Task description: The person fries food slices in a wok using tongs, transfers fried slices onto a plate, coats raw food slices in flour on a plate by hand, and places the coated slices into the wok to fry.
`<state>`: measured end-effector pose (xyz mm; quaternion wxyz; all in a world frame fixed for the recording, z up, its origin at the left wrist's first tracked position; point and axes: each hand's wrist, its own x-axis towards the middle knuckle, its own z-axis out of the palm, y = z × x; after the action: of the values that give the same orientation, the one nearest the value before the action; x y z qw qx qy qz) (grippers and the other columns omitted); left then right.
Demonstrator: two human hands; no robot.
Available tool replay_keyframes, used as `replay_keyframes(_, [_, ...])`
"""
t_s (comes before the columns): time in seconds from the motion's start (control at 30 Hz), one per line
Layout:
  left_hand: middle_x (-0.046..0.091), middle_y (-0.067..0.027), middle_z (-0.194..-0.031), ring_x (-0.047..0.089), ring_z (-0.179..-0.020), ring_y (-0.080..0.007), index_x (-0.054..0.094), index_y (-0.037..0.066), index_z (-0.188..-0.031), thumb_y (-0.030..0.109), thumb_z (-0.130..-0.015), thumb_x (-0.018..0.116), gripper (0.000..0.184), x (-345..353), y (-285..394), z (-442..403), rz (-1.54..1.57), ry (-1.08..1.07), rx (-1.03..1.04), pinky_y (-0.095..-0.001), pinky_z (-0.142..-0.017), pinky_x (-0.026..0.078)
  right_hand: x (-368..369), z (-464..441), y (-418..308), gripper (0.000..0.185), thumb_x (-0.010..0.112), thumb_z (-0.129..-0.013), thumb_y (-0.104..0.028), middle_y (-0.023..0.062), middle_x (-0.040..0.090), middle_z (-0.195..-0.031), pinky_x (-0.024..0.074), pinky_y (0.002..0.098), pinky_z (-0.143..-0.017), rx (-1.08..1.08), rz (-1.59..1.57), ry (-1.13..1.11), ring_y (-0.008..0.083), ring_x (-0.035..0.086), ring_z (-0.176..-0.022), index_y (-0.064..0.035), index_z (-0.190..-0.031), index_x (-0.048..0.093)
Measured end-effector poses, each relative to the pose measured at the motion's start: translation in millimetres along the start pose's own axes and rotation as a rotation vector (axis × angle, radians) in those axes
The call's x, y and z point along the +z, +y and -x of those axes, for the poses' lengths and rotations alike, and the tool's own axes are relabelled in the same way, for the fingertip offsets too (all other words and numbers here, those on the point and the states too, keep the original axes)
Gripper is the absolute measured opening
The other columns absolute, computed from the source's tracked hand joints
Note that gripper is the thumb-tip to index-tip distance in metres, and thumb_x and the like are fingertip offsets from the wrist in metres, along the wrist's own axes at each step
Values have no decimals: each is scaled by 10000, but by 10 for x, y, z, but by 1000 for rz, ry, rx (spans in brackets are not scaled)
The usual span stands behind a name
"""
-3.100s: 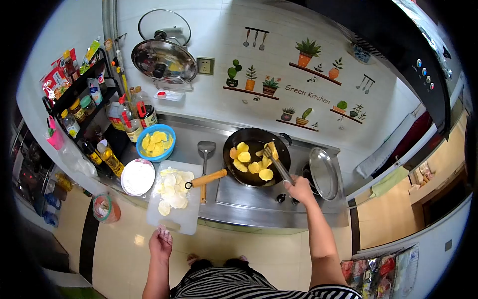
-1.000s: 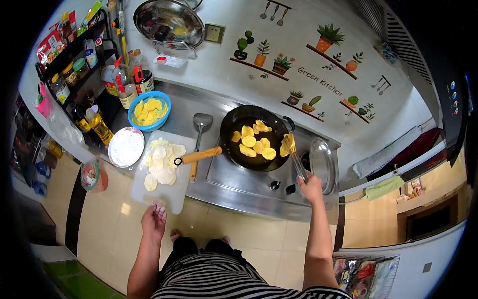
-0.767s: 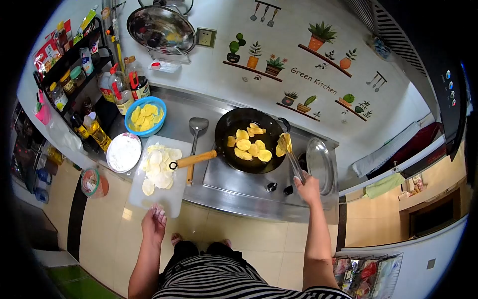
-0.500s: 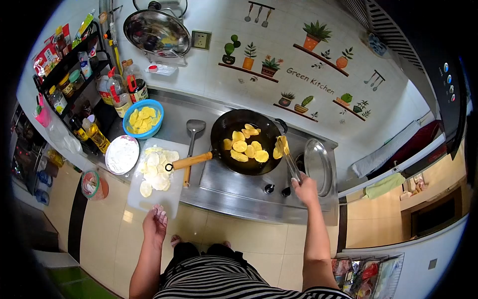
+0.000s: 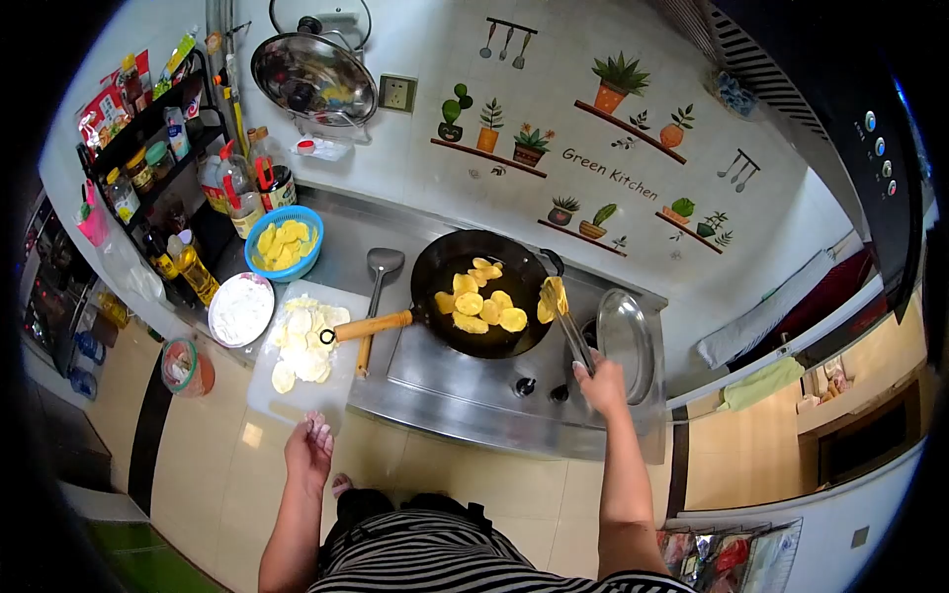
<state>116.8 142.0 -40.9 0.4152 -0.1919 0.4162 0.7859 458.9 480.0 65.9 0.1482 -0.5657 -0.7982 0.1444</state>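
My right hand [image 5: 602, 384] grips metal tongs [image 5: 574, 341] by the handle end. Several golden slices [image 5: 554, 296] are pinched in the tongs at the right rim of the black wok [image 5: 435, 311]. More golden slices [image 5: 489, 306] lie in oil inside the wok. My left hand [image 5: 309, 450], with white powder on its fingers, hangs loosely half-curled and holds nothing. Just above it is the white cutting board [image 5: 274, 403], bearing pale white-coated slices [image 5: 301, 341]. The wok's wooden handle [image 5: 374, 326] reaches over the board's right side.
A spatula [image 5: 381, 282] lies left of the wok. A bowl of white powder [image 5: 241, 310] and a blue basket [image 5: 297, 271] of yellow slices stand by the board. Right of the wok is a round metal lid [image 5: 621, 346]. Bottles [image 5: 242, 203] and a rack [image 5: 148, 133] fill the left corner.
The view has shifted slightly. My right hand still holds the tongs with the slices near the wok's right rim. My left hand has hardly moved.
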Motion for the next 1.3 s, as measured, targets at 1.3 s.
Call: replay_keyframes(1.3, [602, -2, -808, 573, -678, -117, 570, 84, -1039, 152, -874, 477, 201, 254, -578, 163, -63, 1, -15, -233, -584, 474, 156, 97, 2563, 450, 625, -795, -213, 94, 570, -602, 409, 289, -411, 280, -147, 309, 151, 534, -442, 163, -1025, 537])
